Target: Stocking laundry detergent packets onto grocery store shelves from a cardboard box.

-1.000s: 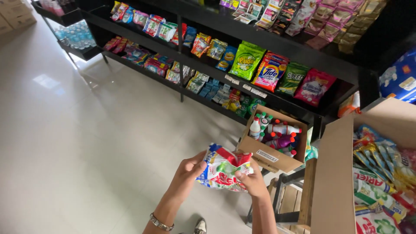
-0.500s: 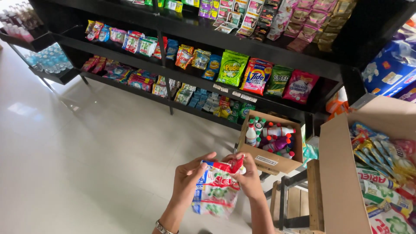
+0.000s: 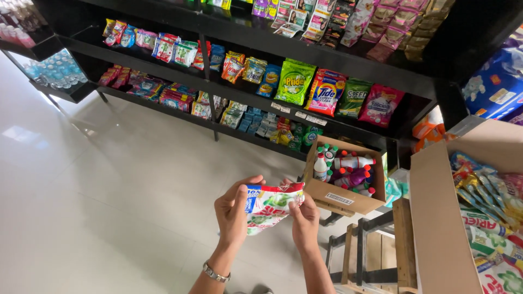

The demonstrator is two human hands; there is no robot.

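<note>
I hold a strip of small sachets [image 3: 269,206], white and green with a red top edge, between both hands above the pale floor. My left hand [image 3: 233,211] grips its left side, thumb on the front; a metal watch sits on that wrist. My right hand [image 3: 305,216] pinches the right side near the red edge. The strip hangs bunched between the two hands.
Black shelves [image 3: 348,60] hold rows of coloured packets along the far wall. A brown carton of bottles [image 3: 343,198] rests on a wooden stool [image 3: 376,256] to the right. A large open cardboard box [image 3: 436,228] of sachets fills the right edge. Glossy floor [image 3: 109,207] lies to the left.
The view has swung left and down along the shelves. The sachet strip, held flatter a second ago, is now bunched up higher between my hands, which have come closer together.
</note>
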